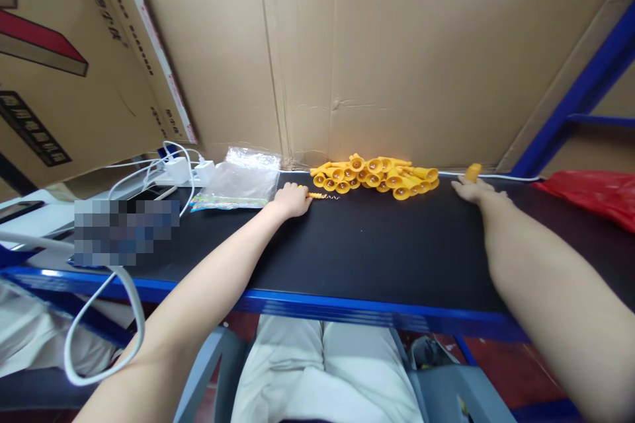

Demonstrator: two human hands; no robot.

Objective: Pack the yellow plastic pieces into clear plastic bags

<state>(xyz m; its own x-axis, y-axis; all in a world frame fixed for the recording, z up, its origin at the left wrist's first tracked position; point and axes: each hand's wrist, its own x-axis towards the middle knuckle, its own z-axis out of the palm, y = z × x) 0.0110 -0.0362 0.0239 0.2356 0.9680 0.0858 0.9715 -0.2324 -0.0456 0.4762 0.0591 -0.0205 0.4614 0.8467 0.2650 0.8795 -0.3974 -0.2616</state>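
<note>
My left hand (292, 200) rests on the black table mat (367, 244), fingers closed round a thin yellow stick with a small spring (323, 196) at its tip. My right hand (472, 189) lies further right near the back of the mat, pinching one small yellow plastic piece (473, 172). Between the hands, against the cardboard wall, lies a heap of several yellow funnel-shaped plastic parts (377, 176).
A clear plastic bag (238, 180) lies left of my left hand. White chargers and cables (171, 168) sit further left. A red plastic bag (595, 190) is at the right edge. Cardboard sheets (397, 46) wall the back. A blue metal frame (580, 92) rises at right.
</note>
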